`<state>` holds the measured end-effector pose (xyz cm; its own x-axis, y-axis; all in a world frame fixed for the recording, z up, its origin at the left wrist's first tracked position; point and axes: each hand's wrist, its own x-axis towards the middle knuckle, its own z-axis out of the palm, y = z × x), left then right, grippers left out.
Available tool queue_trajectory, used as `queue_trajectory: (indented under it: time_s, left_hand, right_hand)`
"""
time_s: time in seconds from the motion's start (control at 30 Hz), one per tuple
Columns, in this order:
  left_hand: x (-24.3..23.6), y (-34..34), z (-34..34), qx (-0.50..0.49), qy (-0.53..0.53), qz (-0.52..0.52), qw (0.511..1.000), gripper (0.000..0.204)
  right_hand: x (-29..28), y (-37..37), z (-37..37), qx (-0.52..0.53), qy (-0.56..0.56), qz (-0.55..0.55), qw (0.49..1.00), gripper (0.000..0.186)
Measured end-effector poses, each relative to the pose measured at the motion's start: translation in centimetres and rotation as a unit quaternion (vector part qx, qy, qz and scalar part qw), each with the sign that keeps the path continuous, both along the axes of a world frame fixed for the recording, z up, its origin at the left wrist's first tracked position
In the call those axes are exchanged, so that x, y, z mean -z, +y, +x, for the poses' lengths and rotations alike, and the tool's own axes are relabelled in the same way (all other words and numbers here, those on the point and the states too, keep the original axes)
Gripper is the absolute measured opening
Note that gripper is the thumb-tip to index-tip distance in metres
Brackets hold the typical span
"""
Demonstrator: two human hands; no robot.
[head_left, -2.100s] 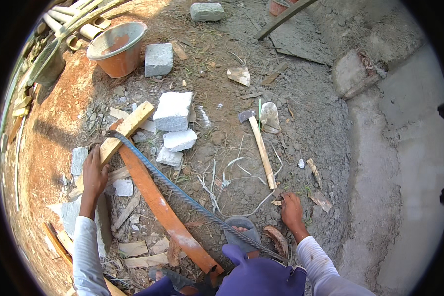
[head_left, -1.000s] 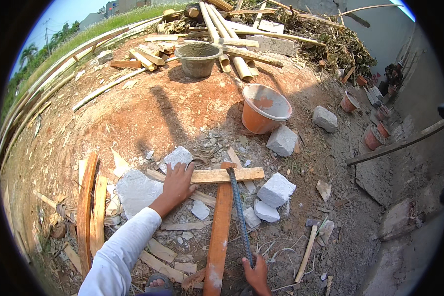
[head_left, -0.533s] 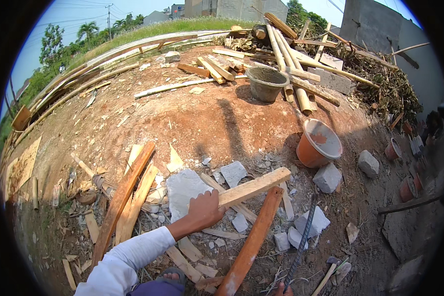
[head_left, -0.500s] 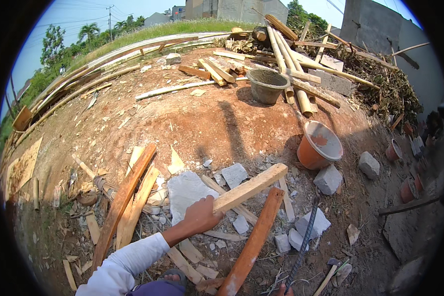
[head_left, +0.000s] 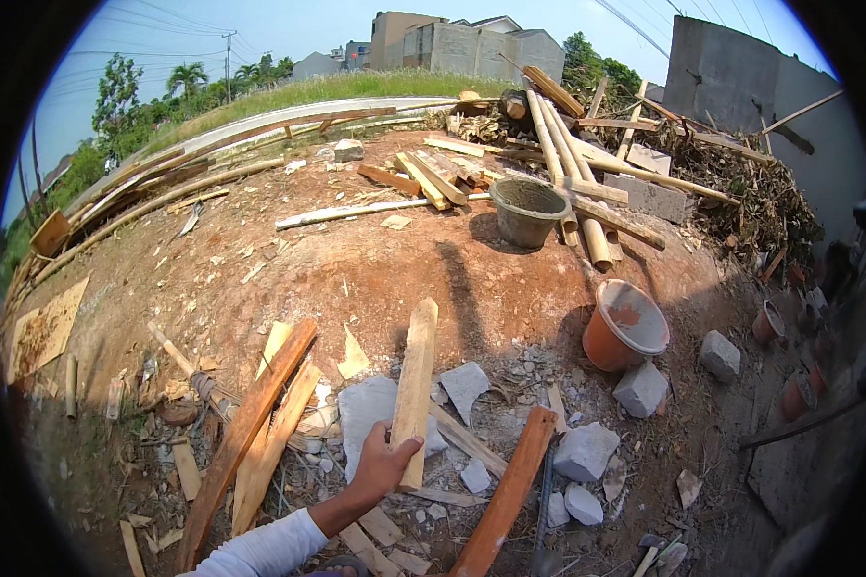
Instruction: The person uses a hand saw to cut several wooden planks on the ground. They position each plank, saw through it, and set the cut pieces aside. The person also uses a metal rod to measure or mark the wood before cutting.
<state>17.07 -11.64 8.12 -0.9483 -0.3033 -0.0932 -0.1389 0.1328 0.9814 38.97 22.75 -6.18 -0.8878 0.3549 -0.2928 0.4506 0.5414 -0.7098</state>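
Observation:
My left hand point(head_left: 387, 457) is closed round a short pale wooden batten point(head_left: 418, 365), held over a broken grey slab point(head_left: 364, 404) with its long end pointing away from me. Right of it lies an orange-brown plank point(head_left: 500, 495); a dark ribbed steel bar point(head_left: 547, 486) runs alongside that plank, partly hidden. White-grey block pieces point(head_left: 585, 452) lie beside the bar. Left of my hand are longer loose boards point(head_left: 250, 433). A hammer point(head_left: 647, 558) shows small at the lower right edge. My right hand is out of view.
An orange bucket point(head_left: 606, 341) and grey tub point(head_left: 520, 231) stand ahead. Bamboo poles and timber point(head_left: 558, 144) are heaped behind them, with brush point(head_left: 760, 192) beside a grey wall point(head_left: 837, 183) at right. Long poles point(head_left: 154, 192) edge the dirt ground at left, near a grassy road verge.
My left hand has lifted the batten off the plank and bar and turned it to point away from me. The view has tilted up; my right hand has left view.

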Motion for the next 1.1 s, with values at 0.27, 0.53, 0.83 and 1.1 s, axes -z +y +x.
queue_trajectory:
  time_s: [0.27, 0.53, 0.83, 1.1]
  left_hand:
    - [-17.4, -6.8, -33.9, -0.096, -0.027, 0.064, 0.993, 0.100]
    - [0.4, -6.5, -9.3, -0.006, 0.096, -0.113, 0.989, 0.046]
    - [3.6, -24.0, 7.7, -0.249, 0.076, -0.312, 0.914, 0.038]
    - [5.4, -28.8, 13.6, -0.211, -0.209, -0.383, 0.875, 0.068]
  right_hand:
    - [-2.7, -0.9, -0.8, 0.009, 0.024, -0.035, 0.999, 0.044]
    - [-2.4, -0.6, -0.5, 0.004, 0.026, -0.025, 0.999, 0.046]
    - [-0.7, 0.1, -1.0, 0.012, -0.069, -0.027, 0.997, 0.057]
    - [-3.1, -0.7, -1.4, 0.011, -0.098, -0.002, 0.995, 0.059]
